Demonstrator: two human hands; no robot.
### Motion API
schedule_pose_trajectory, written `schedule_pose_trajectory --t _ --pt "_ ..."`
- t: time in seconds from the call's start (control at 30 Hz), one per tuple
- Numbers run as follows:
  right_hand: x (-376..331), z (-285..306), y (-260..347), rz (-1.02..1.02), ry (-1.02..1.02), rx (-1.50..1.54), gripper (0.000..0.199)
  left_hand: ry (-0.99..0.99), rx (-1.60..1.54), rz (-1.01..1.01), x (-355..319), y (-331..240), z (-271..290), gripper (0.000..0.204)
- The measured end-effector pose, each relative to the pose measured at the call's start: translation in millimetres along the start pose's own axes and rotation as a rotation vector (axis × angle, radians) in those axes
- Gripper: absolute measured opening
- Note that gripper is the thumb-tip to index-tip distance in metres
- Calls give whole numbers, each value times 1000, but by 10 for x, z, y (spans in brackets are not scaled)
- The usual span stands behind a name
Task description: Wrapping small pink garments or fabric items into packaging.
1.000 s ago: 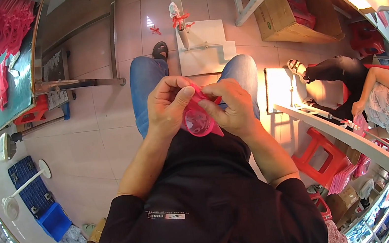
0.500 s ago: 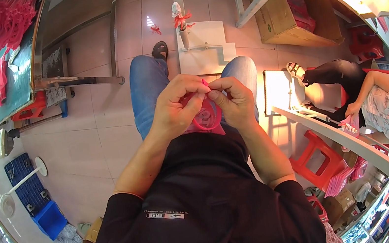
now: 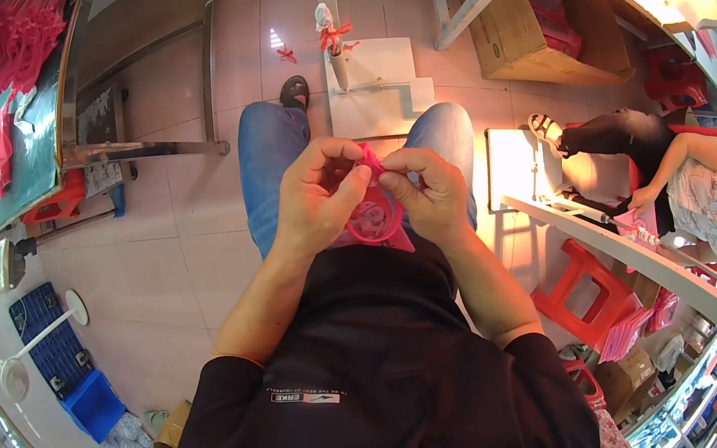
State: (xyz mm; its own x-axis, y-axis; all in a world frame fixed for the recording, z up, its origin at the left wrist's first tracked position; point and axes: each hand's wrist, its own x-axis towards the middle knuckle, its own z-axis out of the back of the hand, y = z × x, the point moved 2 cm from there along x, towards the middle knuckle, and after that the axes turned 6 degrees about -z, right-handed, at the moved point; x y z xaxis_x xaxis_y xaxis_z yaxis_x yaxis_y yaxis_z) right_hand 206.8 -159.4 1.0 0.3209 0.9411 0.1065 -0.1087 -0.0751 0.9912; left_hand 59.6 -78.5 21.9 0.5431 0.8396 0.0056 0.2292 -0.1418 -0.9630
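Note:
A bright pink pouch-like piece (image 3: 390,240) with a round, ring-edged window hangs over my lap. Pale shapes show inside the ring, too small to make out. My left hand (image 3: 322,194) pinches its upper edge between thumb and fingers. Close beside it, my right hand (image 3: 432,191) grips the same edge with thumb and forefinger. A folded pink tip stands up between the two hands. My fingers hide part of the upper edge.
At the far left, a green-topped table (image 3: 37,150) bears piles of pink pieces (image 3: 12,43). A cardboard box (image 3: 515,32) stands at the upper right. Another person (image 3: 710,184) sits on the right, beyond a white metal beam (image 3: 599,236) and a red stool (image 3: 584,293).
My left fingers have shifted slightly left and down, and more of the folded pink edge shows between my hands. The other person's hand has moved slightly.

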Motion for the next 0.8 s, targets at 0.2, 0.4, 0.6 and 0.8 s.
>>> schedule_pose_trajectory --t 0.2,0.4,0.6,0.8 --pt "37 8 131 146 16 -153 18 -17 59 -23 14 -38 12 11" --pt "71 19 194 199 28 -158 15 -52 -62 15 5 -46 6 10" --pt "121 84 190 116 148 -144 12 -67 -147 66 -11 12 56 9" --pt "131 114 169 -21 210 -29 14 -25 -105 61 14 -40 47 10"
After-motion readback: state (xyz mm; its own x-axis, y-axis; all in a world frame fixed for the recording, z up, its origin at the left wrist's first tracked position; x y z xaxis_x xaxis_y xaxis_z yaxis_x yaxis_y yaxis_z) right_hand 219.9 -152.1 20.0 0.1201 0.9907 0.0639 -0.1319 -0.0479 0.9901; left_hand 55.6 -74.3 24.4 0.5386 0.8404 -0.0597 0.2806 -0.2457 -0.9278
